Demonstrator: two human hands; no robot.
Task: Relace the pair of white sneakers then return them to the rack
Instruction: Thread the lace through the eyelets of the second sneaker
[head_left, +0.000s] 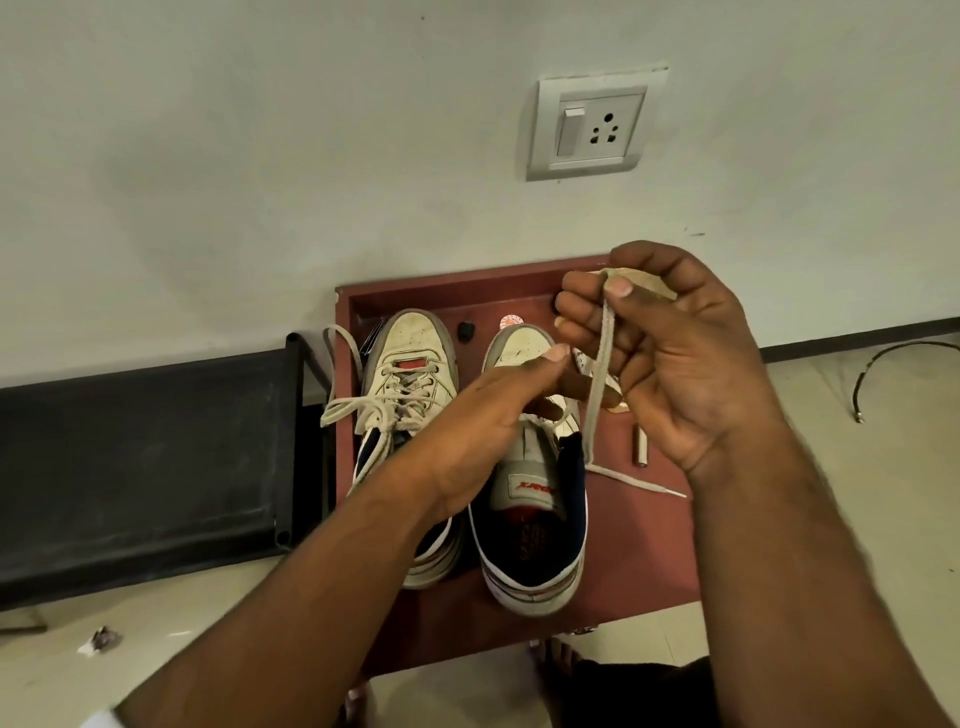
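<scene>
Crowding sneakers (467, 452): black knob (466, 331), metal cylinder (641, 445).

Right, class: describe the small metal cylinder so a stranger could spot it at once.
Find the reddish-brown tray on the floor below the wall socket, holding two white sneakers. The small metal cylinder lies on the tray's bare surface right of the right sneaker, beside the right hand. Unlike the round black knob near the toes, it is slim and shiny.

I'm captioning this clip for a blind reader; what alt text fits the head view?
The right hand pinches a pale shoelace lifted above the right sneaker, where the left hand rests. Both sneakers sit on a red-brown stand; the left sneaker is laced.
</scene>
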